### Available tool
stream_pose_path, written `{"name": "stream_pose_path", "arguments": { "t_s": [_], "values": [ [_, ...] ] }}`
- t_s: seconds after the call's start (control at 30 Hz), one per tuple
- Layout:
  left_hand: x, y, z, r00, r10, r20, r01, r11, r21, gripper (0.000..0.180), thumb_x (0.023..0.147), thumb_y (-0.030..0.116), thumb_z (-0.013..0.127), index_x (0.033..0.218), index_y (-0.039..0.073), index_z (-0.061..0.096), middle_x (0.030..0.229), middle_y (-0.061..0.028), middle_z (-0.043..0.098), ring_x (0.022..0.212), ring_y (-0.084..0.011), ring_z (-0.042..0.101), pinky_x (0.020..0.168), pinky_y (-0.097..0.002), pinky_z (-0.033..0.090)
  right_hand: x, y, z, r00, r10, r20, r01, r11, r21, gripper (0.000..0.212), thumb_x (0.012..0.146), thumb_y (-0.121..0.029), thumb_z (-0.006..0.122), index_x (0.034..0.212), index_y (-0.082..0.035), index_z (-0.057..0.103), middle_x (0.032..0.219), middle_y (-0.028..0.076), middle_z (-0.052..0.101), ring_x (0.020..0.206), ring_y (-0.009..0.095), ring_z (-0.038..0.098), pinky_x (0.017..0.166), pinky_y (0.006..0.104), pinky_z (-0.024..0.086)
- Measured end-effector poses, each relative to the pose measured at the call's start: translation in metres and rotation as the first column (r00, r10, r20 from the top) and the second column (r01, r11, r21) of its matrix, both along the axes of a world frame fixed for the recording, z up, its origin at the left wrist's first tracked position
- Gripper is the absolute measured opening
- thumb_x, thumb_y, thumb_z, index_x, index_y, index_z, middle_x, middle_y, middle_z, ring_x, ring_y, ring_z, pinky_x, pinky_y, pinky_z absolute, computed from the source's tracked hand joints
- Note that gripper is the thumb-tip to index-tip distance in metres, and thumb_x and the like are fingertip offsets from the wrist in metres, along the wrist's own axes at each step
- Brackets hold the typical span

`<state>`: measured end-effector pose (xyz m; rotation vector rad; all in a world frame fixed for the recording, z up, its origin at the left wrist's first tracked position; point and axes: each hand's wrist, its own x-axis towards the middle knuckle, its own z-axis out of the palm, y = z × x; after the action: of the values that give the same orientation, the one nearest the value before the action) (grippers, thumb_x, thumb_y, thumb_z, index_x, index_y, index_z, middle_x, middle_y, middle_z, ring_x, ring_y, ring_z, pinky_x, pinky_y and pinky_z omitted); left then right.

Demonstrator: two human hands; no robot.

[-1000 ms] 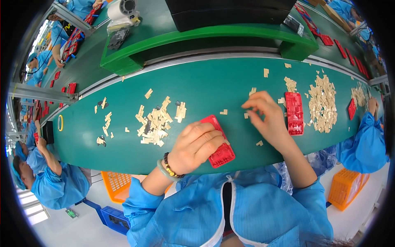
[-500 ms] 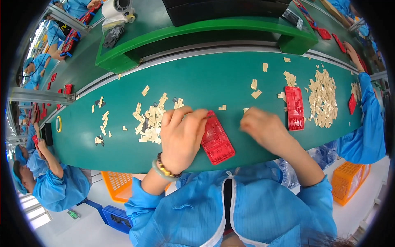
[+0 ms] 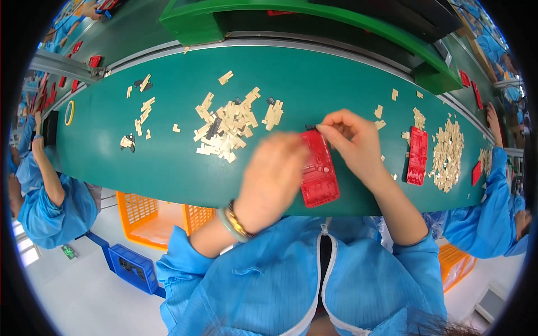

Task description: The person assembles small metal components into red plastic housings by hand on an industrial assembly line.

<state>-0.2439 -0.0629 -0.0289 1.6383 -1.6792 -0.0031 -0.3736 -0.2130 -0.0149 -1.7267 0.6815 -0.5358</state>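
Observation:
A red plastic casing (image 3: 319, 187) with moulded ribs and recesses lies on the green table in front of me. My left hand (image 3: 272, 179) is over its left edge, its fingers smeared by motion. At the upper right corner of the casing, thumb and forefinger of my right hand (image 3: 356, 143) are pinched together. A small dark piece (image 3: 310, 127) shows beside those fingertips, at the casing's top edge. What the pinch holds is too small to make out. Beyond my left hand lies a loose heap of cream-coloured strips (image 3: 227, 127), a few dark ones among them.
A second red casing (image 3: 417, 157) lies to the right, beside a large heap of cream pieces (image 3: 448, 157). A green raised shelf (image 3: 314, 10) spans the far side. An orange crate (image 3: 151, 221) stands below the near edge. Co-workers in blue sit at both sides.
My right hand has come leftward from the table to the casing's upper right corner. My left hand has moved down from the upper left corner. The whole view has shifted.

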Motion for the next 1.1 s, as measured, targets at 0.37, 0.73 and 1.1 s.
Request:
{"name": "stream_pose_path", "arguments": {
  "t_s": [0.37, 0.73, 1.1],
  "values": [
    [-0.031, 0.009, -0.021, 0.987, 0.033, 0.158, -0.051, 0.992, 0.113, 0.04, 0.075, 0.018, 0.074, 0.107, -0.005, 0.064, 0.119, -0.0189, 0.057, 0.114, -0.0348, 0.054, 0.094, -0.0415, 0.051, 0.003, -0.003, -0.018, 0.981, 0.043, -0.191, -0.006, 0.982, 0.189, 0.012, 0.089, -0.006, 0.068, 0.083, 0.004, 0.066, 0.062, 0.002, 0.062, 0.053, 0.003, 0.051, 0.046, 0.0202, 0.038],
    [-0.03, 0.008, -0.022, 0.985, 0.028, 0.168, -0.05, 0.991, 0.126, 0.039, 0.075, 0.017, 0.072, 0.106, -0.005, 0.064, 0.119, -0.0187, 0.056, 0.114, -0.0345, 0.054, 0.093, -0.0413, 0.051, 0.005, 0.003, -0.015, 0.965, -0.017, -0.263, 0.036, 0.997, 0.069, 0.01, 0.089, -0.006, 0.07, 0.086, 0.002, 0.065, 0.065, -0.001, 0.06, 0.054, 0.003, 0.05, 0.048, 0.0186, 0.037],
    [-0.02, 0.001, -0.012, 0.978, 0.043, 0.205, -0.08, 0.981, 0.176, 0.027, 0.081, 0.018, 0.059, 0.1, -0.001, 0.061, 0.117, -0.0205, 0.059, 0.109, -0.031, 0.055, 0.098, -0.0395, 0.045, 0.003, 0.022, -0.006, 0.908, -0.112, -0.403, -0.229, 0.672, -0.704, 0.017, 0.08, -0.009, 0.073, 0.096, -0.005, 0.071, 0.071, 0.009, 0.063, 0.057, 0.022, 0.061, 0.052, 0.0322, 0.049]
  ]
}}
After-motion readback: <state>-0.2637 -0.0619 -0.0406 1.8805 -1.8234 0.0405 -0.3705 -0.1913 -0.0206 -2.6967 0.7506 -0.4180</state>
